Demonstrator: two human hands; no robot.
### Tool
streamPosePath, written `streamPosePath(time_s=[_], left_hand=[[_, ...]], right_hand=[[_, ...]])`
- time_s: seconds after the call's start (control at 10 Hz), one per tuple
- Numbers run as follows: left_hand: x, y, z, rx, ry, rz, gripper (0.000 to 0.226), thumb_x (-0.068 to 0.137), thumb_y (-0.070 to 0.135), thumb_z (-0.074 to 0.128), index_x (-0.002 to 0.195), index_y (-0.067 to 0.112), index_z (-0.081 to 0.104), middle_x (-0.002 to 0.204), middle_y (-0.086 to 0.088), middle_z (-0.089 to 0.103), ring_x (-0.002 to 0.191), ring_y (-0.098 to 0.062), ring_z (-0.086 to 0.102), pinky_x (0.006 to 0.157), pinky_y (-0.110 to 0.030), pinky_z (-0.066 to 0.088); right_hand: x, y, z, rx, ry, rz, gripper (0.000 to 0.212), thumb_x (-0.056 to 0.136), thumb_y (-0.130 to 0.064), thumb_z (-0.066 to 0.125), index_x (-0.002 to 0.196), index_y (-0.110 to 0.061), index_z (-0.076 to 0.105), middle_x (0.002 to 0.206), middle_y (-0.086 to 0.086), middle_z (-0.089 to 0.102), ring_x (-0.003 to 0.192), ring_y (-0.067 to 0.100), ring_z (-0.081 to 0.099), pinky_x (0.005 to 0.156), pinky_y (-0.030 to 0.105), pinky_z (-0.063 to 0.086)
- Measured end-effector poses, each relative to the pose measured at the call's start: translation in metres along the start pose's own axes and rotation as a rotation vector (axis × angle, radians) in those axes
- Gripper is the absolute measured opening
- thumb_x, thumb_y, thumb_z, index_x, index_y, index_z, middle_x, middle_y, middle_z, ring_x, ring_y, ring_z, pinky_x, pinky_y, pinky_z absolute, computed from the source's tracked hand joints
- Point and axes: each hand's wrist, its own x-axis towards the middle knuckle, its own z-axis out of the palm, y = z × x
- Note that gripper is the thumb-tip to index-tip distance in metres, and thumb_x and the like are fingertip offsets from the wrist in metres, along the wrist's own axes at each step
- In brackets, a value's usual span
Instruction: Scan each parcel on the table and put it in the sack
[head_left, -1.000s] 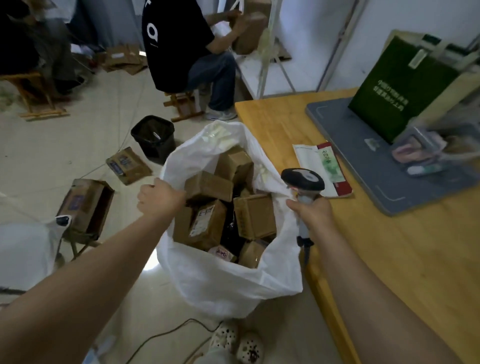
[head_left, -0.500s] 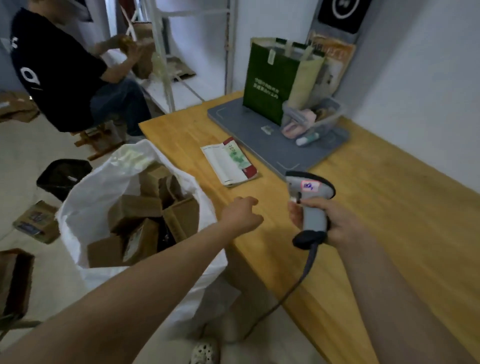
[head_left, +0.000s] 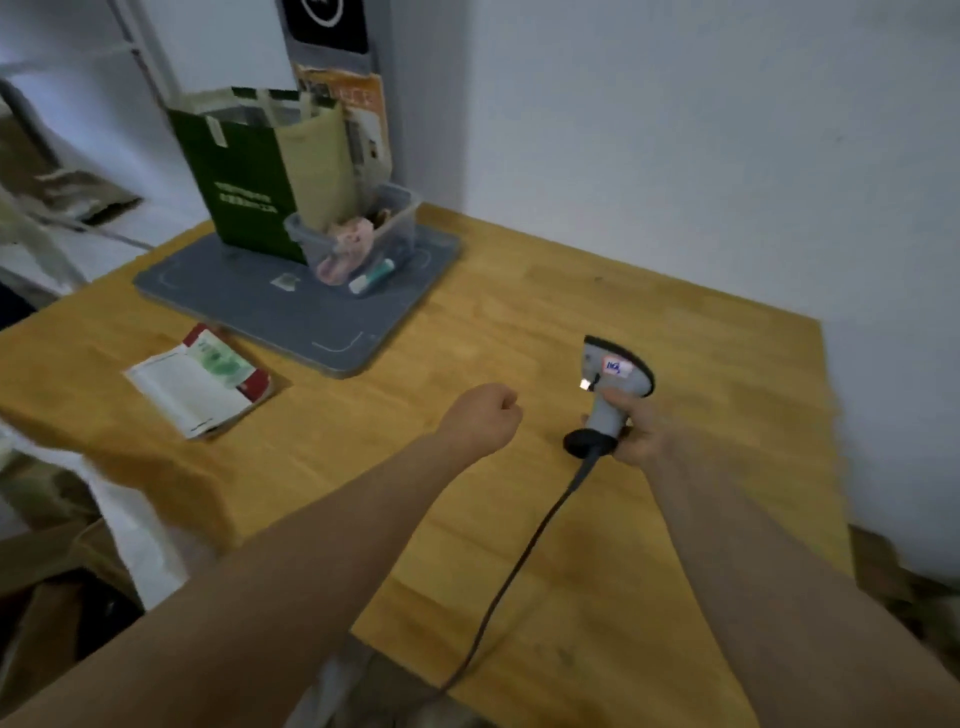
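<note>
Scanner (head_left: 615, 384) up in the right hand (head_left: 636, 434), grip clamped round the grey handle, head aimed away toward the upper right of the frame, a small light glowing on its side. The left hand (head_left: 480, 418) hovers mid-frame just beside it, apart from it, grip curled into a fist on nothing at all. By the look of things this is the gap between parcels: nothing is under the scanner head, and the hunt is on for the next one. The only candidate on the desk (head_left: 571, 312) seems to be the flat white packet (head_left: 200, 382) with red and green print, lying at middle left of the frame, well apart from both hands. The next move would call for the left hand to open, reach across to the left and lift the packet while the scanner swings round to meet it; whether a label faces up is too blurred to tell. The white sack (head_left: 130, 519) waits at lower left, below the desk's edge. Behind the packet, upper left, a grey mat (head_left: 291, 312) carries a green bag (head_left: 239, 192) and a clear tub (head_left: 358, 234), off the reaching line. The cable (head_left: 519, 566) runs down the near desk and could snag a forearm.
</note>
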Motion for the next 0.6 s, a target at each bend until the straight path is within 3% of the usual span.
streamPosePath(time_s=[0.2,0.4,0.5,0.6], left_hand=[[0.027,0.001,0.026,0.268,-0.087,0.043,0.047,0.101,0.026,0.043,0.146,0.017,0.039,0.144,-0.003,0.048,0.127,-0.020,0.049,0.102,-0.033,0.042],[0.041,-0.012,0.041,0.421,-0.204,0.061,0.053,0.100,0.028,0.045,0.150,0.021,0.031,0.149,-0.002,0.042,0.132,-0.022,0.044,0.106,-0.036,0.041],[0.044,-0.022,0.038,0.447,-0.222,0.056,0.054,0.100,0.029,0.046,0.151,0.021,0.029,0.152,-0.002,0.038,0.136,-0.022,0.040,0.109,-0.036,0.037],[0.026,-0.044,0.030,0.452,-0.265,0.050,0.057,0.098,0.030,0.050,0.151,0.022,0.029,0.154,-0.003,0.033,0.139,-0.021,0.034,0.111,-0.034,0.032]], right_hand=[[0.051,0.047,-0.040,-0.046,0.173,-0.032,0.037,0.088,-0.012,0.067,0.119,0.005,0.056,0.102,0.014,0.061,0.078,0.024,0.058,0.062,0.037,0.048],[0.083,0.060,-0.058,-0.180,0.307,-0.015,0.039,0.094,-0.007,0.056,0.131,0.003,0.048,0.130,0.014,0.053,0.116,0.034,0.052,0.097,0.045,0.045],[0.084,0.065,-0.059,-0.334,0.356,-0.052,0.041,0.093,-0.008,0.057,0.133,-0.002,0.050,0.134,0.018,0.052,0.119,0.036,0.050,0.096,0.044,0.046],[0.043,0.051,-0.041,-0.414,0.449,-0.200,0.041,0.096,-0.020,0.054,0.133,-0.001,0.049,0.131,0.015,0.052,0.119,0.034,0.050,0.091,0.041,0.044]])
